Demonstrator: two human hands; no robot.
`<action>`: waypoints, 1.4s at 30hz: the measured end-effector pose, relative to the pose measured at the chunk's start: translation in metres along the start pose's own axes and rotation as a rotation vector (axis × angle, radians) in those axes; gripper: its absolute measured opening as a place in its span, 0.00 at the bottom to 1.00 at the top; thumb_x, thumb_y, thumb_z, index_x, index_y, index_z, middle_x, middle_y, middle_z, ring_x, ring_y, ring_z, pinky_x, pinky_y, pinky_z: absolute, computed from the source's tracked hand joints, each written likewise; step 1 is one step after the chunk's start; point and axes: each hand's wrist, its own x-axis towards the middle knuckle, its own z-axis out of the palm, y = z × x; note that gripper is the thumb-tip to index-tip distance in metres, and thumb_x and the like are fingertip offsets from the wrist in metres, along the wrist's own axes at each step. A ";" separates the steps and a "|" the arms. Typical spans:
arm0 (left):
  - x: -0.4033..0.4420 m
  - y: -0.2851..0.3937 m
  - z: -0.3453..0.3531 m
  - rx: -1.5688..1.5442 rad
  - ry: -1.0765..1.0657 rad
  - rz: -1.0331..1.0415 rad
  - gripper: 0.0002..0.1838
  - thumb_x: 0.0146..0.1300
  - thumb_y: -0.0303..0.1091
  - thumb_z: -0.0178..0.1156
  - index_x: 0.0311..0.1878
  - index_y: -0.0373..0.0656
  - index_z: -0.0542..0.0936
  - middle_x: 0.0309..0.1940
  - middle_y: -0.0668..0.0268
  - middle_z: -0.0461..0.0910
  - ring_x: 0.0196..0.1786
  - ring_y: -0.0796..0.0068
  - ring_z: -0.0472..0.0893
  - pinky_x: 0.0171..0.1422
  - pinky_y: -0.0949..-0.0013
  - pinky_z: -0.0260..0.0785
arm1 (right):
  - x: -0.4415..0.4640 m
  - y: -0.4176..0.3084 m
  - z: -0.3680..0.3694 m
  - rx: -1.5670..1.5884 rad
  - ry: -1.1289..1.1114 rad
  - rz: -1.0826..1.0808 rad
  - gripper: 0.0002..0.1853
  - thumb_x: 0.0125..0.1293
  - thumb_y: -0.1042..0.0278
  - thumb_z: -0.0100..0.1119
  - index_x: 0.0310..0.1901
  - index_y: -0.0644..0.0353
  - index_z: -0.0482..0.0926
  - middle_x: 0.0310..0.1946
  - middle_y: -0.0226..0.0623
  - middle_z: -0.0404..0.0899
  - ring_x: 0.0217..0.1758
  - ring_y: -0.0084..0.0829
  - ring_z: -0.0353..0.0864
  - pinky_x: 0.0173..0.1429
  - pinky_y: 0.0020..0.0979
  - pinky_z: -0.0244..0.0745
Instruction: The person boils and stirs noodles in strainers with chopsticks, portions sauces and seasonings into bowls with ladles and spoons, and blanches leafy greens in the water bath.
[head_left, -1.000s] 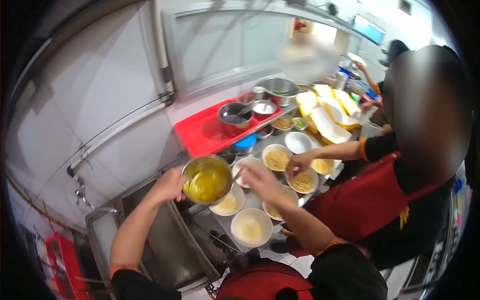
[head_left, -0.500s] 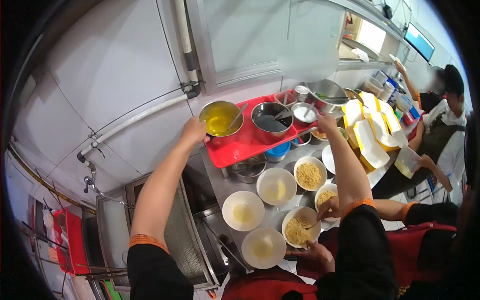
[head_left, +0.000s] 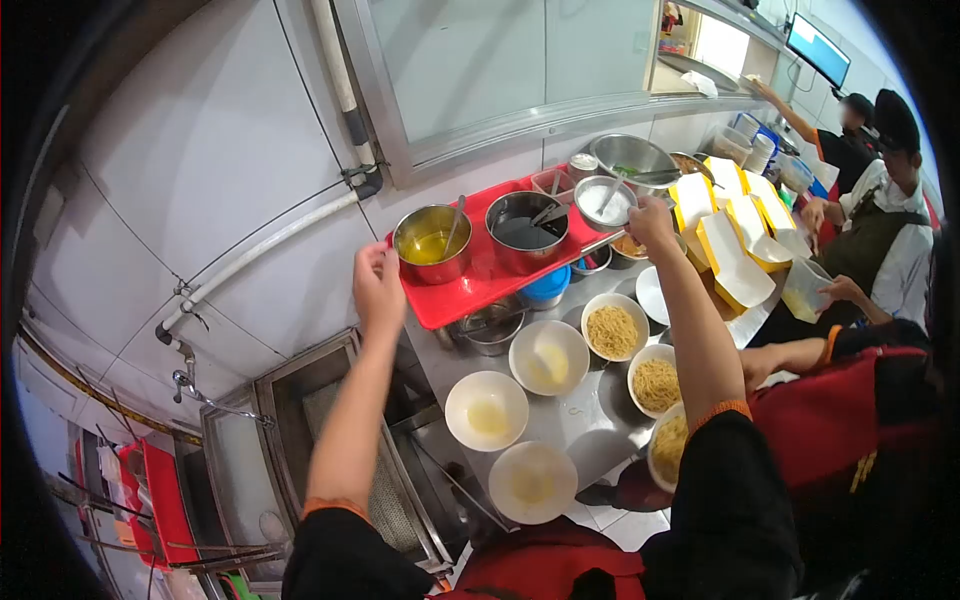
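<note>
yellow-liquid pot (head_left: 432,245) has settled onto the left end of the red tray (head_left: 440,303) since the last frame. on my feed, my left hand (head_left: 378,288) has let go of it, fingers loosely curled just beside the rim. my right hand (head_left: 652,222) is gripping the right edge of the small white-filled bowl (head_left: 603,207), right of the dark-liquid pot (head_left: 520,234). pale bowls (head_left: 487,412) sit nearer me.

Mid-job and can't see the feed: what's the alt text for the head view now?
The right hand grips a small bowl of white contents at the right end of a red tray; the left hand is beside a metal bowl of yellow liquid at its left end. Nearer the body, white bowls hold noodles or pale yellow liquid.
</note>
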 end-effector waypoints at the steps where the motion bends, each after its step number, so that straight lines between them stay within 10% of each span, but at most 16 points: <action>1: -0.026 -0.012 0.007 -0.046 0.038 -0.043 0.26 0.64 0.43 0.59 0.57 0.35 0.68 0.59 0.49 0.68 0.62 0.61 0.69 0.62 0.58 0.62 | -0.013 -0.006 -0.008 -0.002 0.009 0.000 0.09 0.56 0.72 0.54 0.28 0.70 0.80 0.21 0.48 0.80 0.19 0.36 0.81 0.23 0.36 0.75; 6: -0.089 -0.033 0.068 -0.186 -0.042 -0.368 0.49 0.65 0.53 0.54 0.72 0.27 0.41 0.74 0.42 0.39 0.78 0.49 0.37 0.79 0.54 0.26 | -0.085 -0.034 -0.034 0.128 -0.017 0.070 0.15 0.59 0.74 0.51 0.46 0.70 0.78 0.19 0.41 0.77 0.14 0.27 0.73 0.14 0.29 0.65; 9: -0.084 -0.025 0.067 -0.237 -0.039 -0.374 0.52 0.66 0.57 0.52 0.72 0.27 0.36 0.75 0.42 0.29 0.78 0.49 0.29 0.79 0.54 0.22 | -0.132 -0.050 -0.037 0.214 -0.110 0.096 0.16 0.61 0.74 0.52 0.50 0.68 0.77 0.18 0.37 0.75 0.10 0.24 0.67 0.12 0.27 0.60; 13: -0.121 -0.015 0.034 -0.222 0.093 0.000 0.44 0.69 0.55 0.47 0.73 0.32 0.43 0.73 0.42 0.42 0.77 0.51 0.41 0.78 0.52 0.35 | -0.204 -0.041 -0.013 0.146 -0.081 -0.046 0.18 0.58 0.73 0.55 0.50 0.71 0.76 0.25 0.44 0.81 0.20 0.27 0.79 0.17 0.28 0.67; 17: -0.191 0.033 -0.016 -1.455 -0.477 -0.848 0.33 0.69 0.57 0.49 0.68 0.46 0.63 0.63 0.68 0.69 0.63 0.70 0.70 0.63 0.62 0.65 | -0.302 -0.057 0.020 0.354 -0.407 0.150 0.20 0.63 0.75 0.53 0.57 0.69 0.69 0.22 0.41 0.79 0.17 0.24 0.75 0.12 0.26 0.62; 25: -0.253 -0.005 -0.064 -1.254 -0.527 -1.106 0.28 0.69 0.57 0.48 0.61 0.45 0.71 0.56 0.65 0.77 0.58 0.70 0.76 0.63 0.62 0.66 | -0.337 -0.045 0.093 0.375 -0.586 0.010 0.14 0.64 0.64 0.62 0.47 0.64 0.83 0.30 0.33 0.78 0.39 0.24 0.75 0.48 0.25 0.67; 35: -0.237 -0.030 -0.070 -1.147 -0.198 -0.969 0.25 0.69 0.55 0.51 0.58 0.46 0.73 0.56 0.67 0.77 0.57 0.72 0.75 0.65 0.64 0.63 | -0.356 -0.056 0.109 0.410 -0.297 -0.334 0.05 0.64 0.74 0.61 0.35 0.67 0.80 0.26 0.27 0.77 0.28 0.16 0.72 0.32 0.22 0.68; 39: -0.222 -0.032 -0.059 -1.123 -0.148 -0.926 0.21 0.70 0.51 0.50 0.55 0.47 0.74 0.48 0.69 0.78 0.53 0.75 0.77 0.58 0.67 0.69 | -0.344 -0.038 0.131 0.424 -0.355 -0.201 0.08 0.67 0.69 0.59 0.35 0.67 0.80 0.24 0.27 0.76 0.26 0.16 0.72 0.30 0.19 0.65; 42: -0.218 -0.042 -0.061 -1.131 -0.120 -0.954 0.22 0.69 0.52 0.51 0.55 0.47 0.73 0.49 0.69 0.77 0.53 0.75 0.77 0.56 0.67 0.70 | -0.322 -0.031 0.135 0.638 -0.439 0.331 0.10 0.67 0.66 0.58 0.32 0.65 0.80 0.20 0.25 0.73 0.20 0.18 0.67 0.25 0.23 0.61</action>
